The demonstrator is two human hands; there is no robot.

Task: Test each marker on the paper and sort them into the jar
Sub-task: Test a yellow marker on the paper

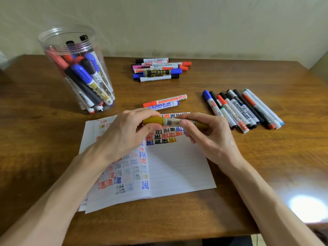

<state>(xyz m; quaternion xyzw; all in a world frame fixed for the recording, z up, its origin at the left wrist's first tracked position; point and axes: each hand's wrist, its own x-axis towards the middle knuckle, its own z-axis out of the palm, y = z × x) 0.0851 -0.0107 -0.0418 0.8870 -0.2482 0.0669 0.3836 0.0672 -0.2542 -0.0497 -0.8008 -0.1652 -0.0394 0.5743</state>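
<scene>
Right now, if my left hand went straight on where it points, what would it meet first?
Likely the blue marker just beyond the paper, though the left hand may pass above it.

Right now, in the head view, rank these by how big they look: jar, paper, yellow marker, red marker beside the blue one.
1. paper
2. jar
3. yellow marker, which looks longer but is held nearer the camera
4. red marker; its place against the yellow one is unsure
</scene>
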